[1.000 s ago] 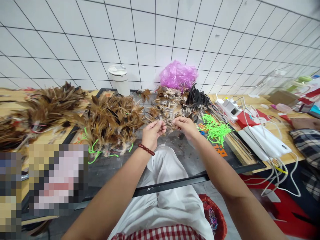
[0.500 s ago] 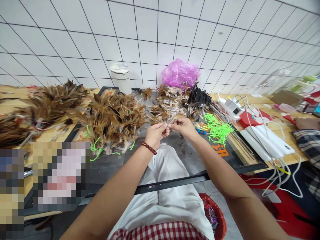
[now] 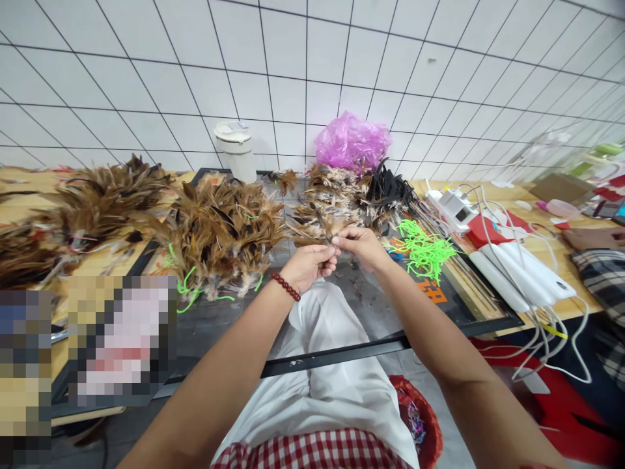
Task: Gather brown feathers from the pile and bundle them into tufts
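My left hand, with a dark red bead bracelet at the wrist, is closed in a pinch. Its fingertips meet those of my right hand, which pinches too. Between them is a small brown feather, mostly hidden by the fingers. Just beyond the hands lies a heap of brown and pale feathers, with black feathers at its right. Left of my hands spreads a large pile of brown feather bunches, some tied with green string. Bright green strings lie to the right.
A white lidded cup and a pink plastic bag stand by the tiled wall. More feathers lie at left. White power strips and cables are at right, near another person's plaid sleeve. A red-lined bin is below.
Both hands stay together at nearly the same place. My right hand's fingers have shifted slightly left and closer over the left fingertips; the left wrist has moved slightly left.
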A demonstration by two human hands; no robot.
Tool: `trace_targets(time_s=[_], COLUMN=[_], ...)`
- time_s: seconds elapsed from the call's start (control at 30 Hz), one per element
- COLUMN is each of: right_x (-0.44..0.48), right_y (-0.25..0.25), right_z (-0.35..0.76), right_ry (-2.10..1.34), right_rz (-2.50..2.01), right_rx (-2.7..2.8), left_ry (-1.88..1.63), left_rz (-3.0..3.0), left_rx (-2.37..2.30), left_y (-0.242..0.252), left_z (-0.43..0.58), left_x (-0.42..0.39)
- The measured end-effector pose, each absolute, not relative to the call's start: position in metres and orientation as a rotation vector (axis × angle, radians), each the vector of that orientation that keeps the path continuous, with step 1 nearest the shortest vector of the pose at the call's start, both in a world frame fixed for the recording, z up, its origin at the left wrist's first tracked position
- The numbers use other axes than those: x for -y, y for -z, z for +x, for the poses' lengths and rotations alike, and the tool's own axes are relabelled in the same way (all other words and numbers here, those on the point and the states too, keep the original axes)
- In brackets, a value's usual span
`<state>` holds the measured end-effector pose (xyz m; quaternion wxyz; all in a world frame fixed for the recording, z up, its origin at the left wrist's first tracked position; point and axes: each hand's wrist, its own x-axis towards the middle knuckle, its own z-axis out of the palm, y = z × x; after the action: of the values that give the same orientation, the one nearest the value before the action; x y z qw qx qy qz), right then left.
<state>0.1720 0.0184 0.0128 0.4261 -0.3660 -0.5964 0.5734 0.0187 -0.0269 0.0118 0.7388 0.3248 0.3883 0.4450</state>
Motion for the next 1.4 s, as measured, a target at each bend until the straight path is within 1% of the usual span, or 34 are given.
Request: trace_targets(time_s=[0.1,0.17,0.23,0.3,0.37,0.43,0.5,0.63,0.73,0.97,1.07,1.13,1.27,1.33,1.4], right_x=[-0.02,-0.021,-0.019,-0.016,-0.011,-0.008,-0.008,-0.02,-0.028,-0.023,-0.023,-0.024,-0.024,-0.023,-0.022], right_y=[-0.012,-0.013,-0.016,-0.018,-0.02,-0.021,-0.02,-0.017,-0.013,-0.003,-0.002,-0.006,-0.017,-0.022,-0.026], right_z=[0.174,0.175,0.177,0.177,0.176,0.175,0.175,0.184,0.192,0.184,0.18,0.18,0.182,0.182,0.183], right_ry=[-1.411,-1.315,-1.108,-0.826,-0.582,-0.45,-0.399,-0.367,-0.35,-0.463,-0.569,-0.779,-1.289,-1.426,-1.44], right_rz=[-0.907,-0.917,-0.923,-0.9,-0.856,-0.834,-0.855,-0.974,-1.077,-1.139,-1.118,-1.13,-1.105,-1.095,-1.069], right_rx=[1.524,1.577,1.712,1.9,2.037,2.081,2.074,2.002,2.062,2.32,2.303,2.136,1.628,1.465,1.392], left_ry=[-0.979,-1.049,-1.151,-1.209,-1.208,-1.195,-1.233,-1.452,-1.554,-1.592,-1.591,-1.588,-1.585,-1.584,-1.577], left_rz=[0.72,0.665,0.596,0.567,0.569,0.571,0.571,0.534,0.484,0.46,0.511,0.561,0.617,0.614,0.606], left_rx=[-0.853,-0.823,-0.784,-0.771,-0.783,-0.783,-0.784,-0.858,-0.888,-0.888,-0.873,-0.858,-0.874,-0.89,-0.895], left_y=[-0.011,-0.01,-0.01,-0.009,-0.008,-0.008,-0.009,-0.011,-0.014,-0.016,-0.016,-0.016,-0.016,-0.015,-0.014], left_z=[0.02,0.02,0.02,0.02,0.021,0.022,0.022,0.021,0.019,0.02,0.021,0.022,0.024,0.025,0.025], left_x=[0.027,0.026,0.024,0.024,0.024,0.025,0.025,0.022,0.02,0.02,0.021,0.022,0.024,0.024,0.023])
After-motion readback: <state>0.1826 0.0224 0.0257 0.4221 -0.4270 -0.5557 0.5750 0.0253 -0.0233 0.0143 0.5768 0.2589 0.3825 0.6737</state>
